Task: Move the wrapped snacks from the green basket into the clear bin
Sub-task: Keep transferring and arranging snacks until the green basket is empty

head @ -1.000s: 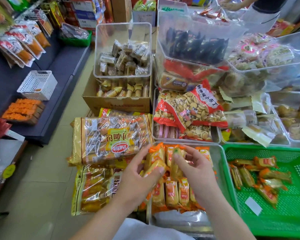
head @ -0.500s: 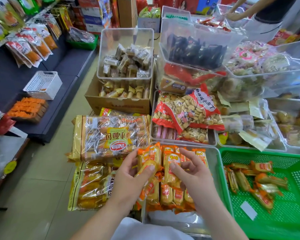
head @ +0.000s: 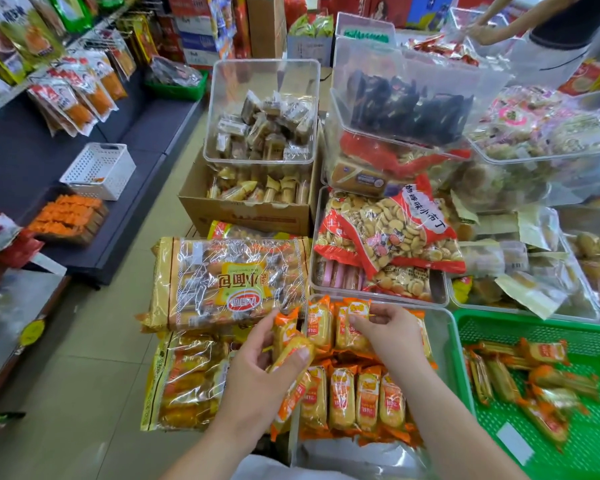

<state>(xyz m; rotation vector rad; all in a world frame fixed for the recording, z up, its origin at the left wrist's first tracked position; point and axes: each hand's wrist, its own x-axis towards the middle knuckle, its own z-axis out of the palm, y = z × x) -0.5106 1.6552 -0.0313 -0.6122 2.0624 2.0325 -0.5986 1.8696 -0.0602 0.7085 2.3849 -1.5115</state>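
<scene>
The clear bin [head: 444, 327] sits low in the middle, with rows of orange-wrapped snacks [head: 361, 400] standing in it. My left hand [head: 257, 372] grips two or three wrapped snacks [head: 288, 337] over the bin's left edge. My right hand [head: 388, 327] pinches the top of one upright snack [head: 357, 313] in the bin's back row. The green basket [head: 534, 327] stands to the right and holds several more wrapped snacks [head: 534, 379] lying loose.
Big bags of small breads [head: 222, 282] lie left of the bin. A bag of round biscuits [head: 385, 233] fills the tray behind it. Further clear bins, a cardboard box [head: 243, 216] and a white basket [head: 97, 171] stand beyond. Another person's arm [head: 492, 22] reaches in at top right.
My left hand has drawn left with its snacks. My right hand moved back to the far row and pinches a snack's top. The camera view has dipped a little.
</scene>
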